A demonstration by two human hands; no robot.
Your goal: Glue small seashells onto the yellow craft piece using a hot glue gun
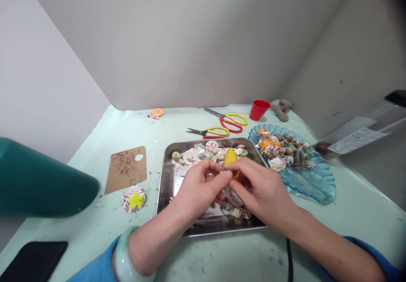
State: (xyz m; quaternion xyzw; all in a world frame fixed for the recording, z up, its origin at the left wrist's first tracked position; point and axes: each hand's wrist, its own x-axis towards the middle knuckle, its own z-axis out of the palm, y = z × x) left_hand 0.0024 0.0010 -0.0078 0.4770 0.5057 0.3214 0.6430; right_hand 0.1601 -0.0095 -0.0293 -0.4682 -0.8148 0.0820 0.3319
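My left hand (203, 184) and my right hand (258, 187) meet over a metal tray (168, 184). Both are closed in a pinch, fingertips together; whatever sits between them is too small and covered to name. Seashells (190, 157) of several kinds fill the upper part of the tray below, with more shells (236, 211) under my right hand. A yellow piece (231, 157) lies among them just beyond my fingertips, partly hidden by my right hand. Left of the tray rests a round speckled shell piece (125, 199) with a yellow star shape (136, 201) on it.
A blue shell-shaped dish (323, 184) with shells stands right of the tray. Behind are two pairs of scissors (233, 117) (209, 131), a red cup (259, 110) and an orange piece (157, 113). Leftward lie a brown card (127, 170), a green cylinder (47, 180) and a black flat object (34, 261).
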